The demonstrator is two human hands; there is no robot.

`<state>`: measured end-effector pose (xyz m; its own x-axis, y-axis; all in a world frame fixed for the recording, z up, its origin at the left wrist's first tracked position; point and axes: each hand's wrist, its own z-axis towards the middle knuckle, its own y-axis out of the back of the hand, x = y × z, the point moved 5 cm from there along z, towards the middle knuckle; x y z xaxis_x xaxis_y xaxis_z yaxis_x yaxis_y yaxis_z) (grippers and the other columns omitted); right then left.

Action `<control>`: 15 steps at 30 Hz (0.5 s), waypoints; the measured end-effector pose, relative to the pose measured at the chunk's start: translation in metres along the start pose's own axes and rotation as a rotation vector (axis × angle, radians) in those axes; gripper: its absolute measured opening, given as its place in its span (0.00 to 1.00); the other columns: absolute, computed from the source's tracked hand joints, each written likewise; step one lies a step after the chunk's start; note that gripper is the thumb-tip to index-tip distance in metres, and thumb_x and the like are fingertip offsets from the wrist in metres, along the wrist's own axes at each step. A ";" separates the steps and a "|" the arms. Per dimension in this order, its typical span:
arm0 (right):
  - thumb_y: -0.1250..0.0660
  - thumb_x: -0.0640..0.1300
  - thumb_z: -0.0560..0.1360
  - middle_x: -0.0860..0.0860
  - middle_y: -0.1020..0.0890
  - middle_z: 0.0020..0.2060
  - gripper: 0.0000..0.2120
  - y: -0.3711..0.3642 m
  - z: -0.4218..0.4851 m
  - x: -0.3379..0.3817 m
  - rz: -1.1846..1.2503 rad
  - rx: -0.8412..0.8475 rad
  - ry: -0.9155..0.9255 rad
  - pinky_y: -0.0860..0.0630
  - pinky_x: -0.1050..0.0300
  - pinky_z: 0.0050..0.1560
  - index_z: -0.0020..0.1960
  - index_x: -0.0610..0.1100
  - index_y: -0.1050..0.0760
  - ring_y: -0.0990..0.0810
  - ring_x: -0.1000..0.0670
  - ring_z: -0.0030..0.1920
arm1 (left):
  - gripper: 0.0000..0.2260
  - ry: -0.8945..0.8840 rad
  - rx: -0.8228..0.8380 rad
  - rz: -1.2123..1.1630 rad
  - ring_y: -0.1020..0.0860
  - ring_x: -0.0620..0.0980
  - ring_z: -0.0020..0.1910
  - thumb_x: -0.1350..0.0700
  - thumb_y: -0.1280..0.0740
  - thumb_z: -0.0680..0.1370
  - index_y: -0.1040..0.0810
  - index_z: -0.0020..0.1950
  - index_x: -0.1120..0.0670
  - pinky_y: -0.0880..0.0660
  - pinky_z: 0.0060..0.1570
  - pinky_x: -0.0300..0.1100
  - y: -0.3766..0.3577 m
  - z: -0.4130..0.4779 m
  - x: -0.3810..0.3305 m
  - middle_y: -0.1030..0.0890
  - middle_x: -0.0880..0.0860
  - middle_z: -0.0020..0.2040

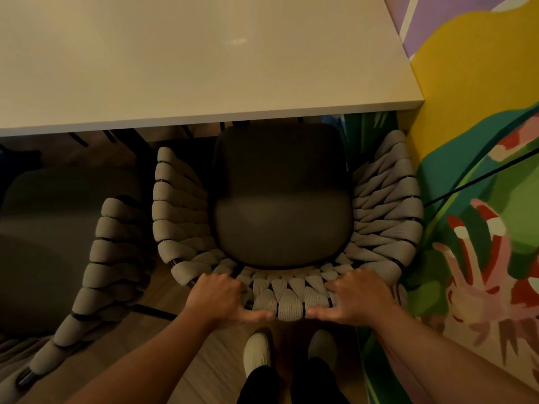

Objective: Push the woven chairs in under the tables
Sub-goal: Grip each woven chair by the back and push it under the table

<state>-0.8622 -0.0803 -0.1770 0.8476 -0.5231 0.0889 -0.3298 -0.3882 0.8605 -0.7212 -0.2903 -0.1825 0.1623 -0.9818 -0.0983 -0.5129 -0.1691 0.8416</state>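
Observation:
A woven chair with a grey rope-wrapped curved back and a dark seat cushion stands in front of me. The front of its seat sits just under the near edge of the white table. My left hand grips the top of the backrest on the left, fingers curled over the rim and thumb along the outside. My right hand grips the same rim on the right in the same way. A second woven chair stands to the left, also close to the table.
A painted wall with colourful shapes runs close along the right side of the chair and table. My two feet in light shoes stand on the wooden floor behind the chair. Dark table legs show under the tabletop.

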 end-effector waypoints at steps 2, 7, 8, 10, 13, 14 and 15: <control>0.70 0.87 0.57 0.52 0.20 0.38 0.61 0.002 0.003 -0.007 -0.016 -0.012 0.017 0.27 0.56 0.43 0.57 0.49 0.18 0.24 0.52 0.39 | 0.57 -0.022 -0.009 0.016 0.35 0.45 0.29 0.13 0.69 0.55 0.17 0.53 0.48 0.39 0.31 0.42 0.006 0.005 -0.001 0.32 0.46 0.29; 0.61 0.87 0.62 0.51 0.20 0.41 0.51 0.004 -0.004 -0.006 -0.038 -0.020 0.067 0.30 0.54 0.42 0.52 0.48 0.21 0.24 0.50 0.41 | 0.49 -0.118 0.065 0.048 0.28 0.45 0.33 0.13 0.57 0.61 0.24 0.67 0.40 0.38 0.33 0.43 0.005 0.005 -0.005 0.20 0.48 0.38; 0.59 0.87 0.63 0.51 0.20 0.40 0.49 0.002 -0.006 -0.001 -0.040 -0.035 0.088 0.30 0.54 0.41 0.49 0.48 0.22 0.23 0.49 0.40 | 0.48 -0.113 0.084 0.047 0.28 0.45 0.33 0.13 0.55 0.61 0.26 0.69 0.40 0.37 0.34 0.43 0.002 0.001 -0.003 0.20 0.48 0.39; 0.58 0.86 0.63 0.50 0.20 0.38 0.47 0.000 -0.008 0.007 -0.045 -0.060 0.106 0.28 0.54 0.41 0.46 0.47 0.23 0.22 0.49 0.39 | 0.46 -0.093 0.088 0.049 0.29 0.44 0.33 0.14 0.53 0.62 0.26 0.69 0.39 0.36 0.34 0.42 -0.001 -0.004 0.000 0.20 0.48 0.39; 0.59 0.86 0.63 0.51 0.21 0.34 0.47 0.001 -0.008 0.011 -0.058 -0.082 0.110 0.28 0.55 0.40 0.43 0.47 0.23 0.23 0.49 0.35 | 0.47 -0.103 0.093 0.085 0.32 0.44 0.31 0.14 0.53 0.62 0.26 0.70 0.40 0.38 0.32 0.42 0.000 -0.007 0.000 0.27 0.48 0.32; 0.61 0.86 0.63 0.51 0.22 0.33 0.48 0.002 -0.008 0.010 -0.057 -0.091 0.109 0.29 0.56 0.38 0.43 0.47 0.22 0.24 0.50 0.34 | 0.47 -0.106 0.094 0.101 0.32 0.44 0.30 0.14 0.53 0.62 0.25 0.70 0.40 0.38 0.32 0.42 0.001 -0.006 -0.001 0.29 0.48 0.31; 0.63 0.86 0.63 0.51 0.23 0.32 0.49 0.003 -0.008 0.010 -0.057 -0.101 0.108 0.29 0.56 0.37 0.42 0.47 0.22 0.25 0.50 0.33 | 0.47 -0.107 0.091 0.112 0.33 0.44 0.30 0.15 0.53 0.63 0.25 0.69 0.40 0.39 0.32 0.42 0.000 -0.006 -0.001 0.30 0.48 0.31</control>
<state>-0.8511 -0.0805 -0.1697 0.9056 -0.4151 0.0870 -0.2407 -0.3341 0.9113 -0.7164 -0.2886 -0.1788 0.0120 -0.9977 -0.0668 -0.5978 -0.0607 0.7994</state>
